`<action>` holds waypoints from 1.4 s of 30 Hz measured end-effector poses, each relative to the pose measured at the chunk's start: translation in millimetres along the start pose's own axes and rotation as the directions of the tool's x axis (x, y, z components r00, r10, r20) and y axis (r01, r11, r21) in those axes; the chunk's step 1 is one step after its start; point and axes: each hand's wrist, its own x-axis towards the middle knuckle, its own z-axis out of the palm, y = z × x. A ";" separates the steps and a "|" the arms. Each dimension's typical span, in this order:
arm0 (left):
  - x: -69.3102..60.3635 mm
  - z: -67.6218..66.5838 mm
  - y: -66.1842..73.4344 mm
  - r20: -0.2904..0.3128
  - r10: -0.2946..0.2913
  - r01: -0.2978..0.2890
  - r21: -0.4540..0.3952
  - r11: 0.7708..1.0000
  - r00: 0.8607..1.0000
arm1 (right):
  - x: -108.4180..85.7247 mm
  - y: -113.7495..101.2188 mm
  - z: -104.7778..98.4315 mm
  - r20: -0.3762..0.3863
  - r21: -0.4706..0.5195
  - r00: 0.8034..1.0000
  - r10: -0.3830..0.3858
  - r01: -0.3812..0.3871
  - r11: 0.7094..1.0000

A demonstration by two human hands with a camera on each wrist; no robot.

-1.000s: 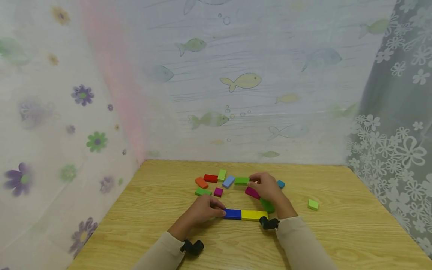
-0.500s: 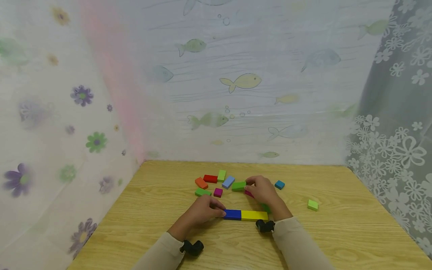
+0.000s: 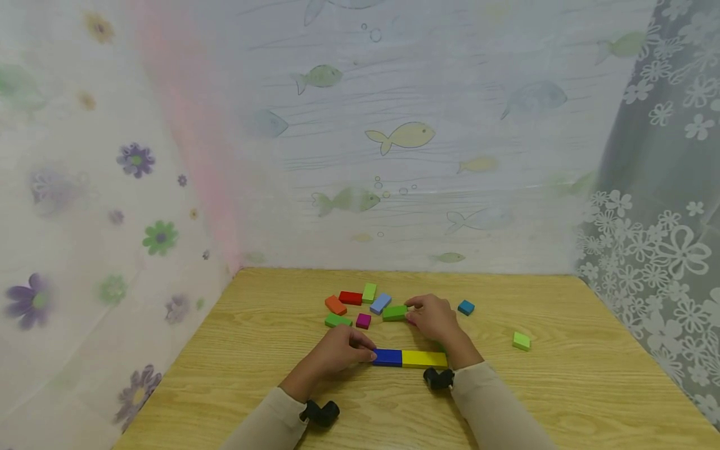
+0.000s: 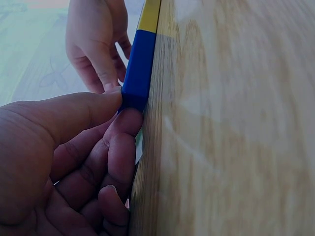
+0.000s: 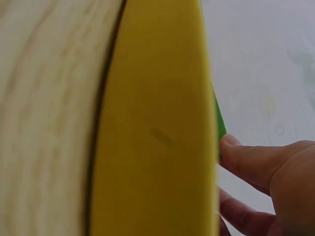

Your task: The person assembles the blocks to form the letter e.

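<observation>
Shifts the green block (image 3: 395, 313) leftward and a little nearer since the earlier frame, bringing the right hand (image 3: 432, 317) along; keeps the left hand (image 3: 337, 351) in the same spot.

From the head view: pinches the green block's right end with the right fingertips, beyond the blue block (image 3: 387, 357) and yellow block (image 3: 424, 359), right of the small purple block (image 3: 363, 321). Lays its long axis across the table (image 3: 259, 350), slightly slanted, right end farther off. Cannot tell lifted from resting. Looks, by judgement, like repositioning the green block while steadying the blue block; seems to call next for a firm pinch and a small turn to square the long axis.

From the left wrist: pinches the blue block's free end between thumb (image 4: 91, 110) and forefinger (image 4: 129, 120), remaining fingers curled. Points the blue block straight into the yellow block, end to end, along one shared long axis.

From the right wrist: sees mostly yellow block, plus just a sliver of green block against the right thumb (image 5: 248, 160). Cannot tell the other fingertips' grip, being hidden behind the yellow block.
</observation>
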 end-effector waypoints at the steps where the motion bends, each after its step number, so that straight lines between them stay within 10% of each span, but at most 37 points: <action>1: 0.1 0.2 -0.2 0.000 0.001 -0.001 0.001 1.000 1.000 | -0.2 0.0 0.5 -0.004 -0.010 1.000 -0.008 0.008 1.000; 42: -1.0 0.3 1.7 0.000 -0.012 0.012 0.006 1.000 1.000 | -0.2 4.9 6.0 0.017 -0.017 0.997 -0.076 0.077 0.997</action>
